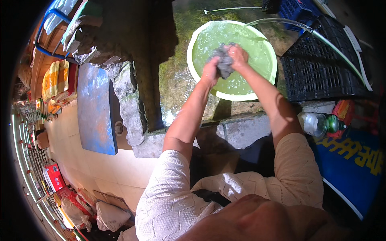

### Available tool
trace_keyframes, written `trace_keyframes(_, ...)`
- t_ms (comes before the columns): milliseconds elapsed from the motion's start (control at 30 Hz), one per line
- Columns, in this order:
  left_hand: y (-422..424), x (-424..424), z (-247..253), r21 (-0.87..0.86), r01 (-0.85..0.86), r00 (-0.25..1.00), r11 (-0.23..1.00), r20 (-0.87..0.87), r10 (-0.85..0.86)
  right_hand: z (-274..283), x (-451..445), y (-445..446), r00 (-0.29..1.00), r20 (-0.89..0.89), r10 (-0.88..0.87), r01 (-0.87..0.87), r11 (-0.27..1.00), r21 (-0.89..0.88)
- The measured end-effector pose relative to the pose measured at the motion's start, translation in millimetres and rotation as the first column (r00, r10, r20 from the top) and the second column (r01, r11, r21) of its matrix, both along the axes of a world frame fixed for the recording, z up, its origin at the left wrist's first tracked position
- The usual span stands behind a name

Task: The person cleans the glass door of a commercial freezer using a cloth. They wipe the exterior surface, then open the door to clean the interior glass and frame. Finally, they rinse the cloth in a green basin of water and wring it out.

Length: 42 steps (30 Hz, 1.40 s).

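Note:
A round light-green plastic basin [275, 64] of water stands on a mossy, wet concrete slab. Over its middle, my left hand [211, 70] grips the near left side of a wet, bunched grey cloth [223, 64]. On the cloth's right side, my right hand [238, 55] holds it with bent fingers. Both hands are wet, and parts of the fingers are hidden by the cloth or blurred. Water arcs into the basin from a clear hose [337, 51] at the upper right.
A black plastic crate [319, 63] stands right of the basin, with a blue crate [297, 12] behind it. Plastic bottles [313, 124] lie below the black crate. A rough concrete edge [247, 131] runs in front of me. On the left are a worn blue board [96, 111] and stocked shelves.

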State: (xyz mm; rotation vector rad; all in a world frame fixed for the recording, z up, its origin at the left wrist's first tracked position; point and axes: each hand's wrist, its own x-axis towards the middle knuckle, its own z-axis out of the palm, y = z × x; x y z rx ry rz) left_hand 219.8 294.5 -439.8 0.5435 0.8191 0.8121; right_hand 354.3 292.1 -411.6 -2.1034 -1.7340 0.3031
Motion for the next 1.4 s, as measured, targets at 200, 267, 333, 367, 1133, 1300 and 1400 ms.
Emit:
trace_keyframes(200,-4,-1,2,0.263,0.586,0.156,0.766,-0.965,0.211,-97,63,15,0.933,-0.108,-0.343,0.352,0.933,0.072)
trace_keyframes(267,3,7,-4,0.097,0.636,0.148,0.766,-0.989,0.002,-99,45,10,0.898,-0.175,-0.404,0.404,0.914,-0.034)
trace_keyframes(333,13,12,-14,0.024,0.544,0.596,0.839,-0.714,-0.367,-109,36,9,0.928,-0.252,-0.273,0.240,0.959,-0.153)
trace_keyframes(367,16,13,-20,-0.067,0.388,0.768,0.919,-0.528,-0.363,-111,29,5,0.942,-0.280,-0.185,0.156,0.980,-0.123)
trace_keyframes(1133,0,1,8,0.472,0.682,0.295,0.558,-0.877,0.381,-66,78,3,0.892,-0.279,-0.355,0.339,0.935,-0.108)
trace_keyframes(1300,-19,30,15,0.087,0.899,0.124,0.429,-0.991,-0.059,-107,62,-5,0.911,-0.364,0.194,-0.220,0.975,-0.030)
trace_keyframes(1400,-27,7,55,-0.196,0.857,-0.151,0.477,-0.980,-0.132,-52,76,-3,0.958,-0.288,0.006,-0.124,0.910,-0.395)
